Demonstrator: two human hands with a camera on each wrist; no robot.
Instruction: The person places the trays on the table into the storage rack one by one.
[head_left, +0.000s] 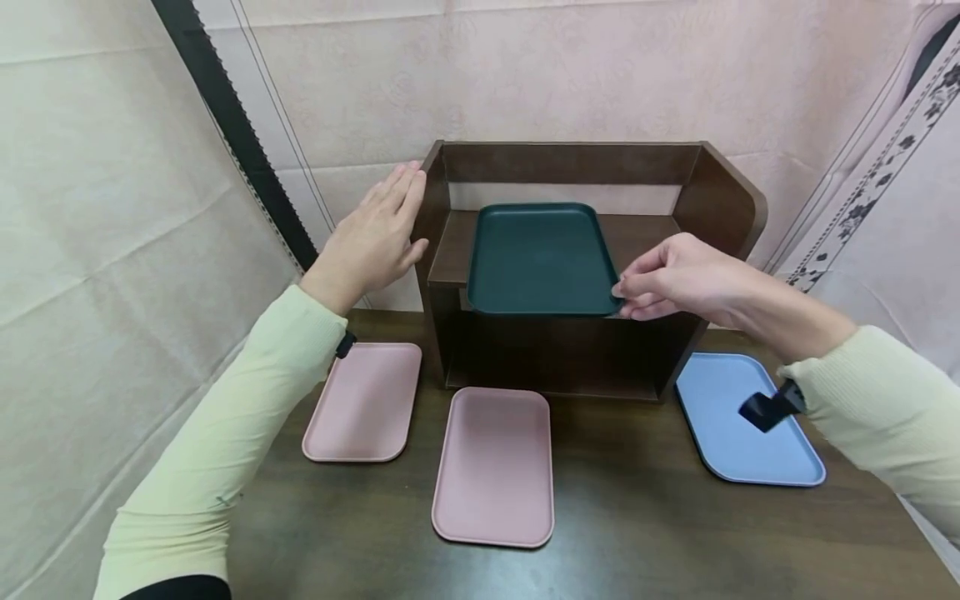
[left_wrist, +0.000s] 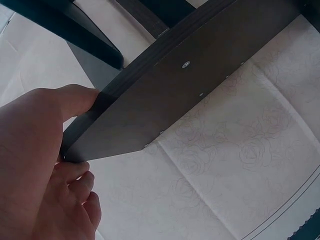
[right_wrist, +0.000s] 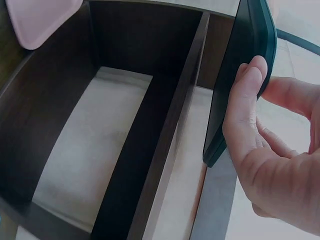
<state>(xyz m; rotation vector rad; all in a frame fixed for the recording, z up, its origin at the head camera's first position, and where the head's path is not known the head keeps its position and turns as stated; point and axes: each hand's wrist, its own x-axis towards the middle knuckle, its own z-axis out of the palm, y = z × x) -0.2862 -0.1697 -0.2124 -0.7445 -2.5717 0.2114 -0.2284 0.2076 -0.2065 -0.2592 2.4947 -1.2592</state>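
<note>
The right hand (head_left: 675,279) pinches the dark green tray (head_left: 540,258) at its near right corner; the tray extends leftward, at the upper level of the wooden rack (head_left: 570,162). The left hand (head_left: 375,233), fingers straight, touches the rack's left side.

Right hand (right_wrist: 280,177) pinches dark green tray (right_wrist: 250,40) by its edge; dark brown shelf unit (right_wrist: 50,110) alongside. Pink tray (right_wrist: 42,20), partly visible, upper left.

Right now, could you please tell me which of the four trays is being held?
The dark green tray: the right hand pinches its near right corner, whereas the two pink trays and the blue tray lie on the table.
</note>
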